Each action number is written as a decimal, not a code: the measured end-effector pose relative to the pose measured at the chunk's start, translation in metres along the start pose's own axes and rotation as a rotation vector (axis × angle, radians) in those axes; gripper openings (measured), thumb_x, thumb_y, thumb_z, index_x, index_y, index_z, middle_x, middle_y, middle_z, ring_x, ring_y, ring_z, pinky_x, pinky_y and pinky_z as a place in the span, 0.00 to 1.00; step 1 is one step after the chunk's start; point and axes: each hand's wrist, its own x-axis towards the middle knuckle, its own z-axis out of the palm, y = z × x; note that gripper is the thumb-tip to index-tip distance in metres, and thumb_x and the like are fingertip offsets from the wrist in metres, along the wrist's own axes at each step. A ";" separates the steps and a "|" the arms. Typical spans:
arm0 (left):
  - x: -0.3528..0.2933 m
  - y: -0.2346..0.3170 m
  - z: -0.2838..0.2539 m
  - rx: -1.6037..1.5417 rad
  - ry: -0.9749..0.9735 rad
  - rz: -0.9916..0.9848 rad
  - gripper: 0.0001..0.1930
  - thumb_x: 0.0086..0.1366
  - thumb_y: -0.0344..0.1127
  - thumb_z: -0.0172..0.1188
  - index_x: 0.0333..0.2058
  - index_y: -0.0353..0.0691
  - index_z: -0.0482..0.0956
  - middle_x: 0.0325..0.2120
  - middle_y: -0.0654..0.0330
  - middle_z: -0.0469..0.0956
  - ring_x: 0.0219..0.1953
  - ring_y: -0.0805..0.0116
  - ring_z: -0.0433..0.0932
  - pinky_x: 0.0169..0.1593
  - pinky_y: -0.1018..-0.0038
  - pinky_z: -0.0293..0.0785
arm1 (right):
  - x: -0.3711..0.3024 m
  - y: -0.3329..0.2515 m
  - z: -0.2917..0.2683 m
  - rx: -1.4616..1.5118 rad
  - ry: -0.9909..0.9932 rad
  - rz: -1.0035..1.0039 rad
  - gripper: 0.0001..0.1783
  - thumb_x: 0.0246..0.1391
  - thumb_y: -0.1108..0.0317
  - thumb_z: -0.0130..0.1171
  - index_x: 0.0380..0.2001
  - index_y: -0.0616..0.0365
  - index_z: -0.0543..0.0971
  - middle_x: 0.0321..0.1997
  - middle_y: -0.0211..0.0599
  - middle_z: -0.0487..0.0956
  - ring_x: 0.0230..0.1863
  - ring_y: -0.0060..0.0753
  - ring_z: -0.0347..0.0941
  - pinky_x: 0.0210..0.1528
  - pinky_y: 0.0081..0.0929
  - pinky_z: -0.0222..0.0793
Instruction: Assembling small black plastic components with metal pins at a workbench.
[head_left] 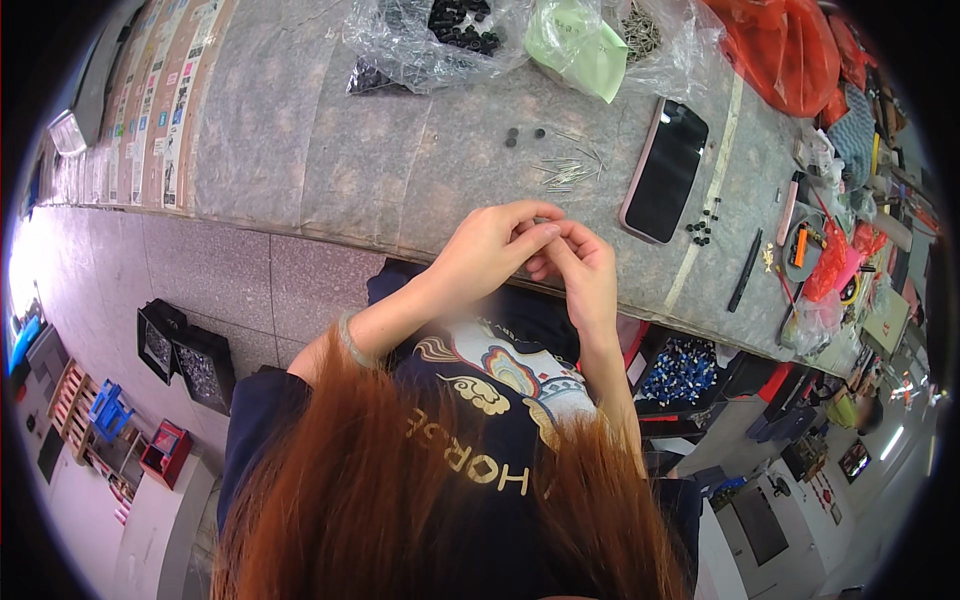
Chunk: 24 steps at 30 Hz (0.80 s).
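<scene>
Over the near edge of the grey-covered table [330, 150], my left hand [490, 240] and my right hand [585, 262] meet fingertip to fingertip. Both are closed in a pinch, and whatever they hold is too small and covered to make out. Just beyond them lies a loose pile of thin metal pins [567, 172]. A few small black caps [513, 138] rest behind that pile. To the right of my right hand is a phone [668, 170] with a dark screen, and beside it a scatter of small black parts [699, 236].
Clear plastic bags hold black caps [465, 22] and metal pins [640, 32] at the back, with a pale green paper [578, 48] between. A red bag [785, 50] sits at the far right. A black pen [745, 270] lies nearer. Below the table, a drawer holds blue-and-white pieces [680, 370].
</scene>
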 end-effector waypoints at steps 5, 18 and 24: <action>0.004 0.000 -0.001 0.052 -0.030 0.010 0.15 0.59 0.36 0.49 0.41 0.33 0.71 0.25 0.59 0.75 0.27 0.79 0.70 0.32 0.81 0.66 | 0.001 0.001 -0.002 0.064 0.000 0.011 0.10 0.51 0.68 0.51 0.30 0.66 0.73 0.24 0.34 0.74 0.23 0.19 0.70 0.25 0.14 0.67; 0.005 0.005 -0.002 -0.009 -0.060 -0.039 0.14 0.58 0.34 0.48 0.39 0.33 0.72 0.22 0.53 0.74 0.22 0.68 0.72 0.29 0.75 0.68 | 0.002 0.004 0.000 0.110 -0.014 0.023 0.08 0.51 0.70 0.50 0.27 0.66 0.72 0.21 0.34 0.73 0.21 0.19 0.68 0.24 0.14 0.66; 0.005 0.005 -0.002 0.015 -0.050 0.006 0.13 0.58 0.34 0.48 0.39 0.33 0.72 0.20 0.53 0.73 0.20 0.68 0.72 0.27 0.75 0.67 | 0.002 0.002 0.002 0.134 -0.004 0.010 0.08 0.51 0.71 0.50 0.27 0.66 0.72 0.21 0.34 0.73 0.21 0.19 0.68 0.24 0.14 0.66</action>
